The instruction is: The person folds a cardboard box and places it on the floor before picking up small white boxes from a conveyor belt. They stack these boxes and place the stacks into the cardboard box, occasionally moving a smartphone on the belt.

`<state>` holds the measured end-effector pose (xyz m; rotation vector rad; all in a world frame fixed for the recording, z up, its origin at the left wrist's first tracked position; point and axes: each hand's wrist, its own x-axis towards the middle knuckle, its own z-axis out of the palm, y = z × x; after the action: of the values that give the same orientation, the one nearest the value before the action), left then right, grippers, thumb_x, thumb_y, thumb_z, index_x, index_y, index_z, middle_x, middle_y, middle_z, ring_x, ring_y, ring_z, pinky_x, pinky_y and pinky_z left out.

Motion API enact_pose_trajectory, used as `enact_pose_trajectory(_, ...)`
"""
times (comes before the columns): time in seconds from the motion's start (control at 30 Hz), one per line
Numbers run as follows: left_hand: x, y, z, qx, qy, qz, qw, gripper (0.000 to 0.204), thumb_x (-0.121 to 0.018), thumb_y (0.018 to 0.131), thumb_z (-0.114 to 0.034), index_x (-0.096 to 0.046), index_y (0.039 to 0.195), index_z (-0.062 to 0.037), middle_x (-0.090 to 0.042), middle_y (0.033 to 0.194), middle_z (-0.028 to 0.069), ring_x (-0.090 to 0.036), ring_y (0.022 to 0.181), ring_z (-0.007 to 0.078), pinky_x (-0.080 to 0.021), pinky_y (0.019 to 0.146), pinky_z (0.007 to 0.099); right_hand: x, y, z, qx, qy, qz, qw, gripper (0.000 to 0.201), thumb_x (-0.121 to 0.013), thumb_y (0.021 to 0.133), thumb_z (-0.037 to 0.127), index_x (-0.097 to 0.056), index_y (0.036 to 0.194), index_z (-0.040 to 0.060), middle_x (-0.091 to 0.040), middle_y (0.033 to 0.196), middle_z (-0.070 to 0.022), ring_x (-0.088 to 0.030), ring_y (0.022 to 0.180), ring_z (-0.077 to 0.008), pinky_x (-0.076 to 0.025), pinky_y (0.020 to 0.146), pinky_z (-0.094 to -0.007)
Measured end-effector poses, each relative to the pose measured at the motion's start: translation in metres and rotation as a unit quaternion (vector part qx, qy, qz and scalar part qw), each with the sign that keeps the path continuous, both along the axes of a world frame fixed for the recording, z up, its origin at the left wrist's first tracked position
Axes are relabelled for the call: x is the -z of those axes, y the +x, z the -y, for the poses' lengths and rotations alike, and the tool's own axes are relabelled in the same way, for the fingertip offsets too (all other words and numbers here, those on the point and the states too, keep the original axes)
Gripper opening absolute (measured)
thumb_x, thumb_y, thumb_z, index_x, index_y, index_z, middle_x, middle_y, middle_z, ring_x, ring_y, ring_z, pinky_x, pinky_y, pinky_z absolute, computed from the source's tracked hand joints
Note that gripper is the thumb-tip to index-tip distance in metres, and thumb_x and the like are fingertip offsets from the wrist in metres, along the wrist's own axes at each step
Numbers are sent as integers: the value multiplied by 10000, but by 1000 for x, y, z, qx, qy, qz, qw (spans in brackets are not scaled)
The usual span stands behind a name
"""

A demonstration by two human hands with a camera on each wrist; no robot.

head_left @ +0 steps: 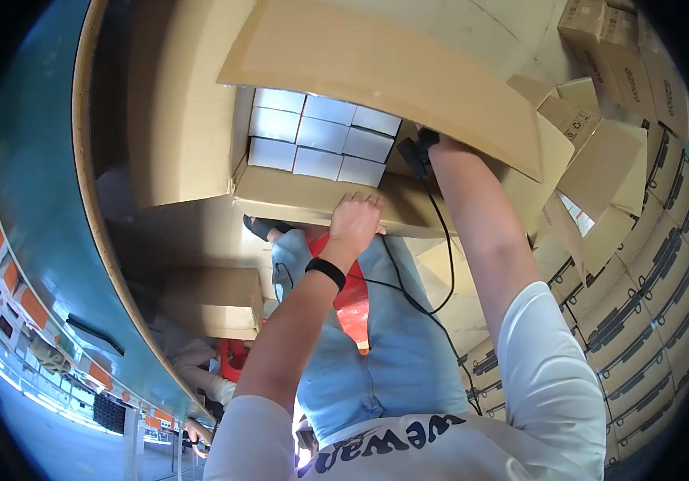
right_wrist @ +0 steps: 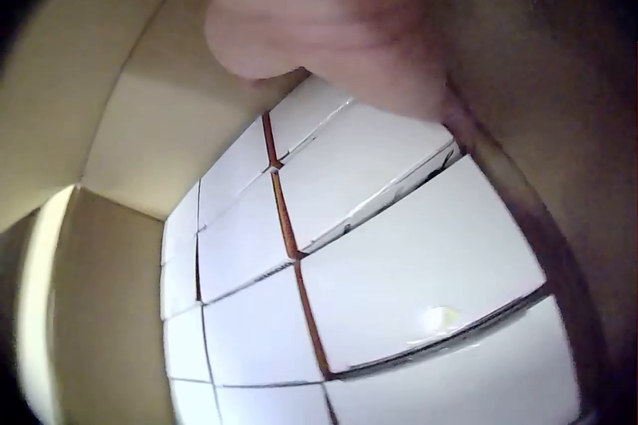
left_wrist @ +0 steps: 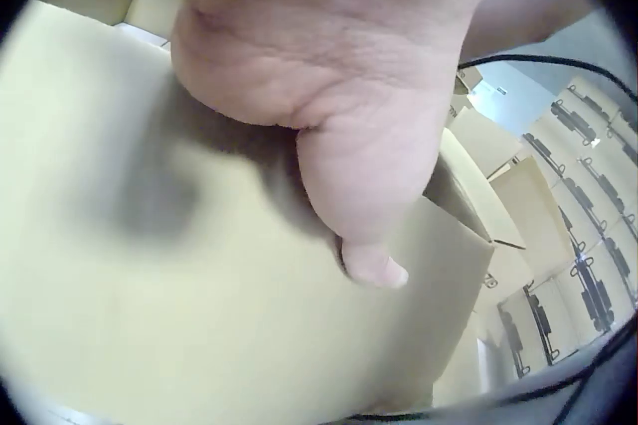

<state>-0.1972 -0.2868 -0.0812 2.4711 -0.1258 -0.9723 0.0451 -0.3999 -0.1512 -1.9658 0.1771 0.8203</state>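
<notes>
A large open cardboard carton (head_left: pixel 304 191) holds several rows of small white boxes (head_left: pixel 323 134). My left hand (head_left: pixel 356 218) grips the carton's near edge, its fingers over the top and its thumb (left_wrist: pixel 374 264) against the outer face. My right arm reaches into the carton's right side, under a raised flap (head_left: pixel 393 72). In the right wrist view the heel of my right hand (right_wrist: pixel 319 31) shows close over the white box tops (right_wrist: pixel 409 256). The fingers of that hand are hidden, and I cannot tell whether they hold anything.
A black cable (head_left: pixel 447 272) hangs from a dark device at my right wrist. Stacked printed cartons (head_left: pixel 633 321) stand on the right, near an open carton (head_left: pixel 593 160). On the left runs a green-topped table (head_left: pixel 48 160); a closed carton (head_left: pixel 216 301) lies below it.
</notes>
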Motion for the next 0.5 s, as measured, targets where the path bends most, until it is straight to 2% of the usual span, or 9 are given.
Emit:
enact_pose_trajectory(0.07, -3, -3, -2, 12, -8, -4, 1000, 566, -783, 821, -498, -694, 1216, -102, -732, 1131, 37, -675, 1116, 240, -528, 951, 378, 4, 9, 8, -89, -88, 91, 988, 786, -532, 1014, 607, -335, 1599, 121, -396, 1625, -93, -392, 1467, -324, -341, 1187, -477)
enact_pose_trajectory(0.17, -3, 6, -5, 23, -6, -4, 1000, 542, -808, 807, -483, -701, 1166, -93, -728, 1105, 35, -681, 1096, 226, -525, 940, 367, 0, 11, 14, -276, -239, 243, 899, 781, -512, 1032, 589, -313, 1608, 100, -366, 1648, -104, -368, 1485, -330, -328, 1206, -459)
enact_pose_trajectory(0.23, -9, 7, -7, 22, -14, -6, 1000, 528, -820, 804, -472, -701, 1154, -95, -724, 1126, 49, -674, 1117, 240, -527, 954, 374, 5, -7, 8, -295, -244, 228, 895, 778, -498, 1044, 577, -298, 1614, 86, -346, 1663, -112, -351, 1498, -333, -320, 1219, -447)
enact_pose_trajectory(0.33, -14, -5, -19, -86, -102, 57, 989, 493, -825, 833, -390, -696, 1191, -75, -711, 1194, 109, -650, 1174, 306, -513, 1021, 412, 23, -85, -15, -104, -120, 8, 987, 780, -508, 1048, 530, -317, 1601, 14, -345, 1664, -215, -323, 1536, -358, -304, 1241, -441)
enact_pose_trajectory(0.37, -24, -4, -22, -161, -130, 91, 974, 480, -813, 845, -353, -690, 1208, -64, -702, 1221, 132, -638, 1193, 329, -504, 1040, 426, 18, -116, -7, -113, -70, -32, 991, 783, -493, 1048, 517, -317, 1588, -21, -410, 1607, -283, -404, 1489, -403, -347, 1211, -476)
enact_pose_trajectory(0.4, -36, -13, -23, -233, -159, 121, 952, 467, -801, 857, -316, -684, 1226, -53, -692, 1248, 155, -626, 1212, 352, -494, 1059, 439, -30, -127, -6, -225, -198, -168, 939, 780, -486, 1044, 509, -323, 1577, -36, -527, 1486, -327, -487, 1413, -449, -396, 1173, -489)
enact_pose_trajectory(0.43, -56, -25, -30, -303, -181, 151, 923, 456, -789, 869, -280, -679, 1243, -42, -683, 1276, 178, -613, 1231, 375, -484, 1079, 453, -32, -163, 13, -245, -172, -51, 953, 721, -511, 1026, 499, -441, 1525, -17, -613, 1372, -325, -557, 1320, -478, -444, 1124, -494)
enact_pose_trajectory(0.47, -81, -37, -39, -349, -189, 127, 909, 456, -769, 877, -251, -668, 1261, -27, -674, 1292, 196, -604, 1235, 397, -477, 1087, 463, -65, -178, 19, -328, -162, -58, 929, 608, -481, 1043, 450, -557, 1445, 1, -630, 1353, -311, -572, 1302, -464, -461, 1102, -495)
enact_pose_trajectory(0.5, -103, -47, -54, -401, -188, 106, 890, 456, -749, 884, -222, -658, 1278, -12, -665, 1308, 214, -596, 1240, 420, -470, 1095, 473, -85, -195, 31, -329, -143, 26, 933, 538, -448, 1067, 396, -603, 1404, 7, -641, 1333, -306, -591, 1265, -471, -460, 1103, -500)
